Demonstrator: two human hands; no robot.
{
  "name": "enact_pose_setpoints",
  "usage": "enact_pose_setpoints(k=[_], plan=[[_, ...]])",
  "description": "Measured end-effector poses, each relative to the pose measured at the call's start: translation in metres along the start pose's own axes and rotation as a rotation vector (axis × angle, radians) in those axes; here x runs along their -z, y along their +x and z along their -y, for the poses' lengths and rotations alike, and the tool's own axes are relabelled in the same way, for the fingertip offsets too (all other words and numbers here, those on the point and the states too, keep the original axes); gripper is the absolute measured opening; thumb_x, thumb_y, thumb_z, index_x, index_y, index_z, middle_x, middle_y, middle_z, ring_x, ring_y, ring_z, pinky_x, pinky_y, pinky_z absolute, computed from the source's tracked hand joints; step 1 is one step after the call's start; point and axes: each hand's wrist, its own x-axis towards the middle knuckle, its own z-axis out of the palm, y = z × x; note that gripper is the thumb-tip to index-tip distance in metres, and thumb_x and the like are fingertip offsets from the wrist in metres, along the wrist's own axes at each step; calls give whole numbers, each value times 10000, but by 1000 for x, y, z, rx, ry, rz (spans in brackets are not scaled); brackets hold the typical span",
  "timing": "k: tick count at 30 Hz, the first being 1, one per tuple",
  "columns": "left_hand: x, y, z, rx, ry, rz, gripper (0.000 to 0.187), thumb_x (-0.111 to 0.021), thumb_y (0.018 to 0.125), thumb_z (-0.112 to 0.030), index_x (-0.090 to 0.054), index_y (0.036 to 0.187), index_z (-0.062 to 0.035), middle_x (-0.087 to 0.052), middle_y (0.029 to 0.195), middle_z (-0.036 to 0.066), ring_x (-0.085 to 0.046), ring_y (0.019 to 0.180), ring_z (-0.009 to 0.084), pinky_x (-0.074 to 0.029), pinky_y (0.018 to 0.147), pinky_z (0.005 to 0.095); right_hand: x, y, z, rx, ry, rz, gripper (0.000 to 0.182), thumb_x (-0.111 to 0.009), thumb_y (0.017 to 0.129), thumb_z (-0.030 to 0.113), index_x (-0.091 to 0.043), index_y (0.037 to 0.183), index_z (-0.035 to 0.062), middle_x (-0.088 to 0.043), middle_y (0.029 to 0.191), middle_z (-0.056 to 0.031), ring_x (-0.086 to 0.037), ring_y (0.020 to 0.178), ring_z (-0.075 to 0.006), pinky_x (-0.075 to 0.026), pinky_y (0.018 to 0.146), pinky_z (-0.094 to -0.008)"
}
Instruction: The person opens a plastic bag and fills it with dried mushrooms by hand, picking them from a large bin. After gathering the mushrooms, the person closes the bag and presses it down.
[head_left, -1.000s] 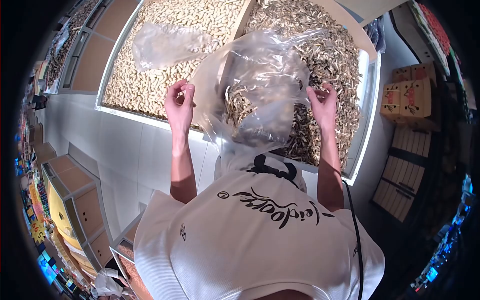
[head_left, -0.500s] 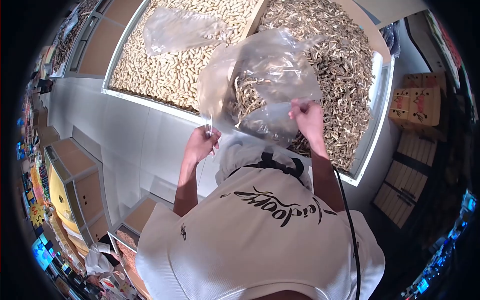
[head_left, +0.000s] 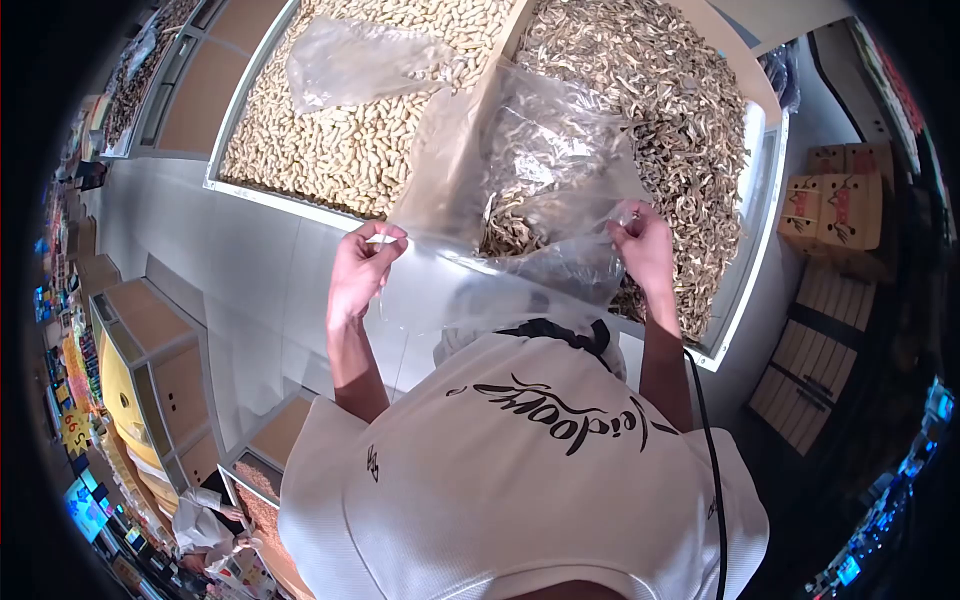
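Both hands hold a clear plastic bag (head_left: 570, 140), spread across the front of a bin and over its divider. Thumb and fingers of my left hand (head_left: 366, 262) pinch the bag's left edge, just outside the bin's white front rim. My right hand (head_left: 642, 248) grips the bag's right edge, above the dried brown strips (head_left: 690, 130). More of these curled strips show through the film near the bag's middle. Left of the divider lies a bed of unshelled peanuts (head_left: 330, 145).
A second clear bag (head_left: 360, 62) lies on the peanuts. A wooden divider (head_left: 508, 40) separates the two heaps. Printed cardboard boxes (head_left: 835, 205) stand on the right by wooden slats (head_left: 810, 375). At lower left, another person's hands (head_left: 235, 528) are near a bin of reddish goods (head_left: 262, 510).
My left hand has moved up and left, and my right hand slightly right. The bag is now stretched wider and lies flatter over the strips.
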Motion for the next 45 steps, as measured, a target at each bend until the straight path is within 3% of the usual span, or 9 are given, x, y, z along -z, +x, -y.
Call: enact_pose_setpoints(k=[6,12,16,21,26,28,33,39,45], plan=[[7,6,8,-126,-151,-64,108,-639,952,-51,-654,1052,-15,-480,510,-59,-337,391,26,-249,384,210,5,6,-32,51,-32,-114,249,-723,846,99,-677,1068,-4,-684,711,-98,-648,618,-135,-490,561,-302],[-1,38,28,-304,-620,4,263,-555,1006,-78,-550,1245,32,-494,635,-5,-425,495,80,-336,471,223,41,20,-63,-143,-279,488,494,-699,927,445,-692,1046,-35,-695,728,-99,-685,680,-184,-542,639,-327],[-9,53,37,-410,-649,-107,243,-547,1029,-149,-581,1195,24,-525,732,-5,-473,607,77,-384,548,226,102,40,-44,-67,-354,146,636,-688,903,565,-700,1083,-45,-735,822,-173,-718,780,-277,-562,766,-419],[-8,69,42,-417,-581,-365,248,-534,1045,-214,-629,1090,11,-561,818,-4,-500,705,64,-405,619,213,125,94,-16,58,-484,-312,660,-831,805,380,-621,1293,-13,-705,1127,-243,-700,1033,-335,-542,930,-430],[6,65,42,-777,-410,-442,386,-476,1027,-261,-616,1201,54,-625,1070,156,-578,1006,239,-442,878,359,97,145,-5,189,-748,-343,908,-909,678,407,-491,1471,263,-368,1543,-237,-393,1410,-410,-368,1131,-584],[9,52,26,-901,-321,-280,519,-503,989,-380,-605,1239,64,-627,1148,197,-578,1088,285,-419,956,404,83,160,-9,151,-838,-319,1021,-930,636,417,-403,1510,375,-230,1610,-205,-299,1457,-432,-326,1119,-689],[17,5,5,-785,18,283,838,-621,841,-655,-601,1291,52,-661,1231,197,-586,1196,324,-319,1114,447,67,170,-25,5,-785,-257,929,-923,656,383,-467,1461,304,-304,1569,-213,-359,1416,-441,-424,1099,-567],[20,-28,-39,-669,675,468,928,-869,621,-560,-603,1338,-33,-705,1218,106,-597,1212,304,-316,1139,511,58,145,-16,-31,-838,-270,809,-900,701,360,-515,1405,259,-391,1489,-222,-434,1337,-466,-482,1049,-518],[8,-28,-36,-575,707,621,467,-848,714,-201,-725,1158,-125,-746,1051,55,-664,990,291,-442,991,419,61,152,-31,-3,-812,-236,757,-896,703,362,-557,1372,254,-433,1433,-213,-476,1294,-452,-498,1023,-509]])
